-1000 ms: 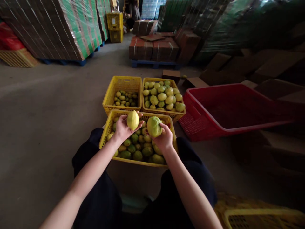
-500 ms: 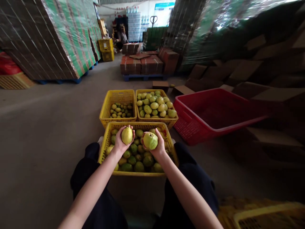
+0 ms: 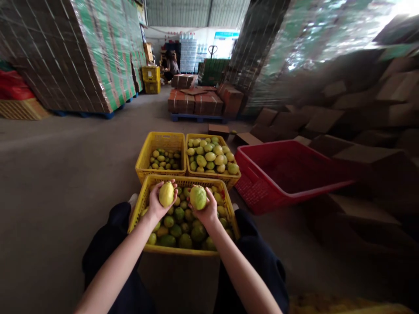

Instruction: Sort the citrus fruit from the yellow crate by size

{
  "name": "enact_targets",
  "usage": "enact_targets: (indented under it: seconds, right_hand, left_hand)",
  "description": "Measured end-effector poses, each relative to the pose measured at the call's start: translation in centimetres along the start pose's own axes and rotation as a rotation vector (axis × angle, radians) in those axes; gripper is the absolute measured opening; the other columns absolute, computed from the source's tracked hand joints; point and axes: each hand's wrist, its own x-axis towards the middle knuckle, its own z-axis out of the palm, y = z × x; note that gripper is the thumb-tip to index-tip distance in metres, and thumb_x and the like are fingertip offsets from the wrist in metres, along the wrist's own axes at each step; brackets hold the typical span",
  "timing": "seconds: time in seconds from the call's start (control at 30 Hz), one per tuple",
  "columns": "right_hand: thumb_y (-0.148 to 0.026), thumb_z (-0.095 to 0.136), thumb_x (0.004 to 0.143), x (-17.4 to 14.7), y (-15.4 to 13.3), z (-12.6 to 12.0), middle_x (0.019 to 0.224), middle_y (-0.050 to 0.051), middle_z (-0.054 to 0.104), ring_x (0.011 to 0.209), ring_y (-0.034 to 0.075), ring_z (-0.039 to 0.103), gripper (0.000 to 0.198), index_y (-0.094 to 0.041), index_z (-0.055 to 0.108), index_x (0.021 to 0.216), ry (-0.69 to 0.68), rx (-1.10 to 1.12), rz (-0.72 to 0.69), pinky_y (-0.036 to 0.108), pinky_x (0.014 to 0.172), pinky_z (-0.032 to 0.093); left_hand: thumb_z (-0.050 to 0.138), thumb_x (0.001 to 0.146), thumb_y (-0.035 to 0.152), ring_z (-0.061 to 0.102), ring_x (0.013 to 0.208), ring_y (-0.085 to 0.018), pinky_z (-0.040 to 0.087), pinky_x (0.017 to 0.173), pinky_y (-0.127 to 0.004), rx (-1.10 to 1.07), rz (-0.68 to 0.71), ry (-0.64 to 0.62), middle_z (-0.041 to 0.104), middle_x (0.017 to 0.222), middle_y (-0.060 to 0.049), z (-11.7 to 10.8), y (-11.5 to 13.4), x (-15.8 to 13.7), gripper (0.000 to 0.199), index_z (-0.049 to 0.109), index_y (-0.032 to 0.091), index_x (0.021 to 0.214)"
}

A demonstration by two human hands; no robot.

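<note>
Cradled in my left hand (image 3: 155, 206) is a pear-shaped yellow guava (image 3: 166, 194), palm up with the fingers curled round it. My right hand (image 3: 208, 213) grips a rounder, greener guava (image 3: 198, 197), its thumb along the right side. Both hands are over the near yellow crate (image 3: 183, 251), which holds many green and yellow guavas (image 3: 179, 213). Behind it, the back right crate (image 3: 214, 174) is heaped with larger yellow-green guavas (image 3: 210, 156). The back left crate (image 3: 160, 136) has smaller ones (image 3: 162, 158) low inside.
A red basket (image 3: 255, 192) stands on the right, with loose cardboard boxes (image 3: 324, 120) piled beyond it. Bundled flat cartons (image 3: 209, 104) lie on a blue pallet ahead. Wrapped stacks (image 3: 108, 56) rise on both sides. A person (image 3: 170, 65) crouches far back.
The view has tilted up, so the crates sit lower in the picture. The guava in my right hand has turned, its end facing more upward. Both hands still hold their fruit.
</note>
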Motion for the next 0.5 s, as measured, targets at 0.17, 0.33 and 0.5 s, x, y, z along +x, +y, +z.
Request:
enact_targets:
  seconds: [0.17,0.33,0.5]
  right_hand:
    - [-0.037,0.070,0.071,-0.4,-1.6,-0.6,0.082,0.004,0.077,0.068,0.022,0.073,0.023,-0.022,0.067,0.088,0.069,0.068,-0.089,0.026,0.047,0.053]
    - [-0.032,0.070,0.073,-1.7,-3.2,-0.5,0.078,0.001,0.076,0.069,0.022,0.074,0.017,-0.024,0.067,0.088,0.113,0.117,-0.080,0.025,0.044,0.052]
    - [-0.030,0.066,0.077,-2.5,-3.8,-0.5,0.083,0.002,0.078,0.071,0.020,0.075,0.013,-0.023,0.067,0.087,0.096,0.116,-0.058,0.024,0.047,0.055]
  left_hand:
    - [0.053,0.092,0.034,0.058,0.036,-0.015,0.039,0.029,-0.018,0.362,-0.244,0.120,0.064,0.052,-0.001,-5.1,-3.2,1.4,0.022,0.069,0.020,0.095]
    - [0.042,0.093,0.055,0.048,0.022,-0.019,0.032,0.021,-0.022,0.390,-0.309,-0.034,0.044,0.037,0.004,-11.7,-7.0,-0.2,0.041,0.058,0.023,0.073]
    - [0.041,0.096,0.046,0.049,0.025,-0.015,0.034,0.024,-0.018,0.607,-0.201,0.215,0.045,0.038,0.002,-10.9,-5.7,-0.4,0.042,0.045,0.020,0.063]
